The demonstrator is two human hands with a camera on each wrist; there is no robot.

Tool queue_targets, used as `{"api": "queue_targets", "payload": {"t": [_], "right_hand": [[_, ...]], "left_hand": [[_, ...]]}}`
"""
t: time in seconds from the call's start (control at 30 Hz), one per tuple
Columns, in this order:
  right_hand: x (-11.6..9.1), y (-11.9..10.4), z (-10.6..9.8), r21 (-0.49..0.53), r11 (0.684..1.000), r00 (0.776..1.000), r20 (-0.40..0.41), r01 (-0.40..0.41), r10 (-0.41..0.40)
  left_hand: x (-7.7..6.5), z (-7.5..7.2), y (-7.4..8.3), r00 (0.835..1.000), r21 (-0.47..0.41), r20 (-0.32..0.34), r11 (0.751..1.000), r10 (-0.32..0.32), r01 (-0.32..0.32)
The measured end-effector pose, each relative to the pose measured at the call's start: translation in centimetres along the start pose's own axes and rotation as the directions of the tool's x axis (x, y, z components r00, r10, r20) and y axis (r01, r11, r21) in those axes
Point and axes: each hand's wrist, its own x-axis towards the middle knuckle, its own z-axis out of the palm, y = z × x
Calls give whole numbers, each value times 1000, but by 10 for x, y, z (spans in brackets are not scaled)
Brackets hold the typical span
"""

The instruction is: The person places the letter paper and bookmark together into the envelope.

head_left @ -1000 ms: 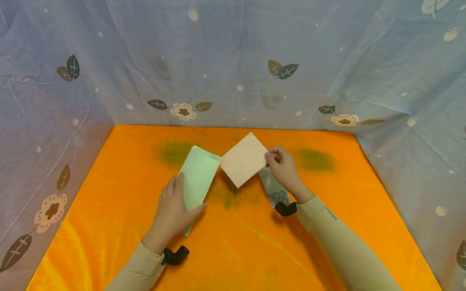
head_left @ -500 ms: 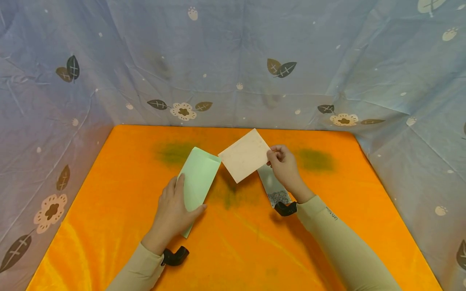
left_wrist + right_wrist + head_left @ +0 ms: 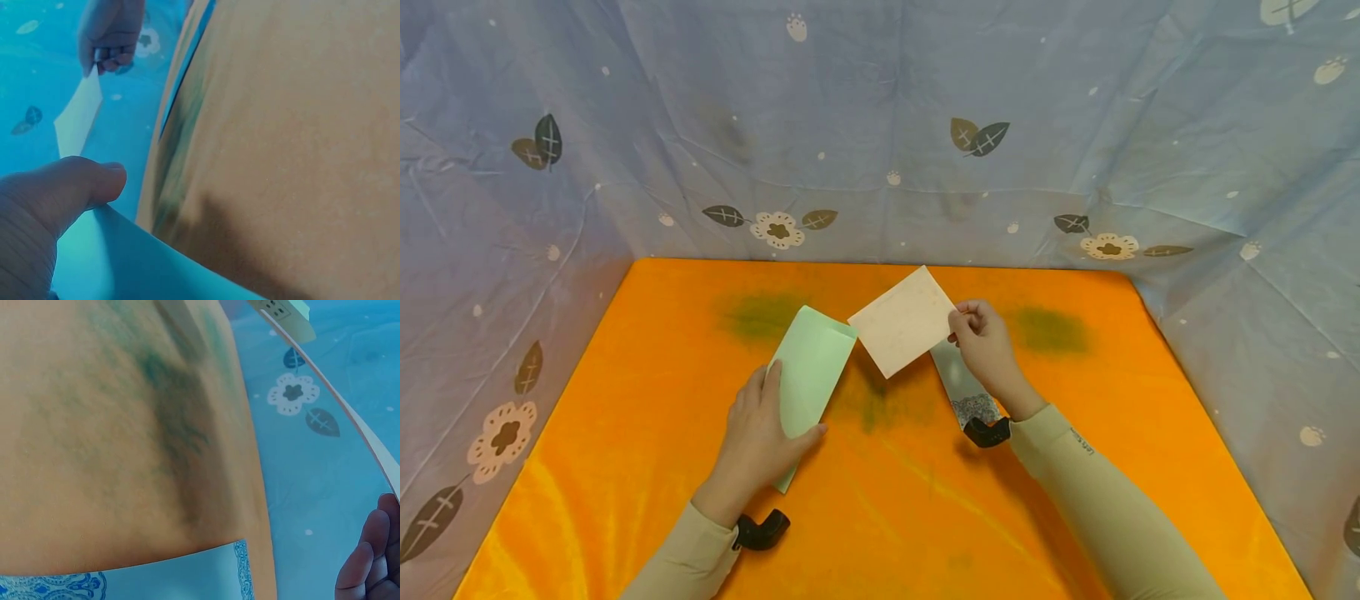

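Observation:
My left hand [image 3: 760,433] grips a pale green envelope [image 3: 816,367] by its long edges, fingers along the left and thumb at the right. The envelope is tilted, its folded top end pointing away from me. In the left wrist view the thumb [image 3: 81,181] lies over its edge. My right hand [image 3: 988,346] pinches a cream card [image 3: 902,321] by its right corner. The card hangs above the table, its left corner close to the envelope's top; whether they touch I cannot tell. In the right wrist view the card [image 3: 353,415] shows nearly edge-on.
Below my right hand, a pale paper piece with a lacy patterned end [image 3: 973,404] lies on the orange cloth-covered table [image 3: 880,517]. Blue curtains [image 3: 850,108] with leaves and flowers surround the table's back and sides. Each wrist wears a black mount [image 3: 763,531].
The cream card has turned slightly and risen a little away from me, its left corner now just above the envelope's top corner. The envelope has shifted barely toward me.

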Motion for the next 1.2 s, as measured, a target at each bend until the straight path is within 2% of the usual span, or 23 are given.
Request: {"api": "queue_targets", "payload": {"t": [0.57,1.2], "right_hand": [[-2,1,-2,23,1000,1000,18,-10,9],[-6,8,-6,40,999,1000,18,-9,9]], "left_hand": [[-4,0,3,999,-1,41,1000,-2,2],[-8,0,7,999,2,47,1000,-16,16]]}}
